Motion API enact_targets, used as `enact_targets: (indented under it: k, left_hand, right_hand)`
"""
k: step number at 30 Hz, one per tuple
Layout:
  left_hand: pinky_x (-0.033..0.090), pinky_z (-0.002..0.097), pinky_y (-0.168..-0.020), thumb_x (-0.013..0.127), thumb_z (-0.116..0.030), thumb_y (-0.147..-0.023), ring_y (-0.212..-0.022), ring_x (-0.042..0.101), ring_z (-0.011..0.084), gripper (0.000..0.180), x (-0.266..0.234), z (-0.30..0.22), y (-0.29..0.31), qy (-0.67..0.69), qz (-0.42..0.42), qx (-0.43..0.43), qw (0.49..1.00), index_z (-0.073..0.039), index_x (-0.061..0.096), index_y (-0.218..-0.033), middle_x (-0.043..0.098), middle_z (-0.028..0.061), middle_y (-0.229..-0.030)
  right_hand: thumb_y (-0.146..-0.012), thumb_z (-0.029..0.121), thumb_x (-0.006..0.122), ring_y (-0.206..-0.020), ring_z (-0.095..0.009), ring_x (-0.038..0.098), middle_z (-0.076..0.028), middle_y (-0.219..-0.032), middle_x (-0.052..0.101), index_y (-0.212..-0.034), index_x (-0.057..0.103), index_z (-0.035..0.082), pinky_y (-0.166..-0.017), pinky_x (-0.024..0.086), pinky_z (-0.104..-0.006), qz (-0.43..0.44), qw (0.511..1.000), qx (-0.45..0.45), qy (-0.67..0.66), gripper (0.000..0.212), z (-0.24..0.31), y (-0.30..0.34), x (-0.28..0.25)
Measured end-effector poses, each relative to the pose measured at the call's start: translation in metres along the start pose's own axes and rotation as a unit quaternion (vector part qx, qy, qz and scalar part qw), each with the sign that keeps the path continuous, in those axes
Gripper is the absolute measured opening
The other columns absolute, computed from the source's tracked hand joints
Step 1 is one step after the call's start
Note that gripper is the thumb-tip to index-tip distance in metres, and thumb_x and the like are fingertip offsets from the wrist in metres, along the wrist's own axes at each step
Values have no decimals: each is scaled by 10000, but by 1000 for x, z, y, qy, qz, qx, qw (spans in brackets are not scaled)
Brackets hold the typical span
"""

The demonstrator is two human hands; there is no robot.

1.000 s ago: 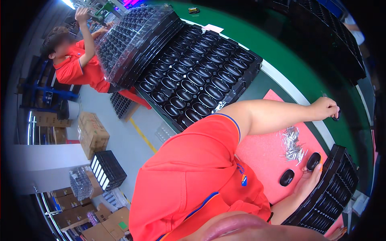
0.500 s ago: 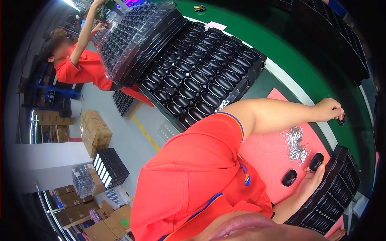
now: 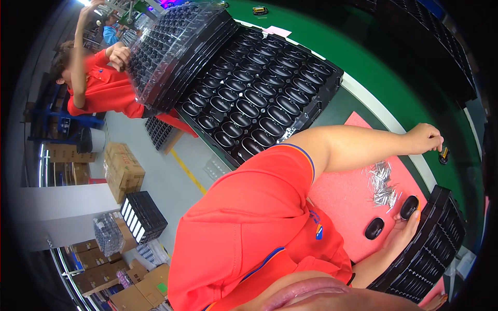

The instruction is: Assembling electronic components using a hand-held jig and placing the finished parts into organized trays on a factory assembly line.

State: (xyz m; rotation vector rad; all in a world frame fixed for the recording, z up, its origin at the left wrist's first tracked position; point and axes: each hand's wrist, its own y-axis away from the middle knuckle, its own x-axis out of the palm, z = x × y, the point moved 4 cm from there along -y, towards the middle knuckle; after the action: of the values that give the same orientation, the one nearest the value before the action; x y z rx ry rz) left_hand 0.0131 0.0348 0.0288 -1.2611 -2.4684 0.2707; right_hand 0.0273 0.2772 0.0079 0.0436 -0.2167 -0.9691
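Observation:
My left hand (image 3: 426, 139) is over the green conveyor belt (image 3: 410, 101), fingers curled and with nothing visible in them. Just beside its fingertips, a small dark part with a gold-yellow inside (image 3: 444, 155) rests on the belt. My right hand (image 3: 404, 230) grips a glossy black oval case (image 3: 409, 207) above the pink mat (image 3: 342, 194). A second black oval case (image 3: 374, 228) lies on the mat near that hand. Farther up the mat is a loose heap of thin silvery pins (image 3: 383, 184).
A black tray of oval shells (image 3: 254, 98) sits left of the belt, next to stacked clear-topped trays (image 3: 176, 52). Another stack of black trays (image 3: 433, 249) stands by my right hand. A co-worker in a red shirt (image 3: 106, 85) is at far left. Cardboard boxes (image 3: 123, 171) occupy the floor.
My left hand has let go of the small dark part, which now lies on the belt with its gold-yellow inside showing. The co-worker's arms have shifted. My right hand has stayed put.

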Motion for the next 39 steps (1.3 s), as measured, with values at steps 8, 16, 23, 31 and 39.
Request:
enact_targets:
  k: [8,16,23,31,39]
  left_hand:
    - [444,272,-555,546,-200,-861,-583,546,115,276,-3,1,0,-9,-2,-18,1000,-14,654,-688,587,55,-666]
    - [457,283,-575,545,-199,-864,-611,555,126,273,-2,3,2,-21,3,-10,1000,-19,664,-697,590,68,-714]
    - [458,298,-578,547,-218,-862,-611,554,139,282,-2,-1,2,-33,13,-6,999,-22,669,-700,592,76,-737]
    - [451,304,-581,548,-217,-863,-624,558,149,276,1,3,1,-54,18,6,998,-30,673,-703,593,79,-745]
    - [456,303,-582,548,-209,-866,-624,561,146,275,0,2,3,-57,19,21,998,-26,672,-703,597,79,-753]
  right_hand:
    - [-972,316,467,-691,-73,470,-14,-890,568,-1207,519,-21,-631,377,-213,28,999,6,16,415,-4,-3,-3]
    - [-974,308,464,-690,-81,466,-19,-875,561,-1191,524,-22,-629,377,-214,29,999,0,25,400,-4,-1,-3]
    - [-974,303,464,-678,-87,475,-29,-870,557,-1175,525,-30,-649,413,-227,20,1000,-2,23,394,-4,-2,-4]
    - [-964,308,491,-674,-87,474,-19,-836,552,-1077,543,0,-641,398,-226,19,1000,1,14,332,1,0,2]
    - [-953,312,519,-668,-87,471,-9,-799,549,-978,562,26,-639,387,-228,18,1000,4,2,290,1,2,5]
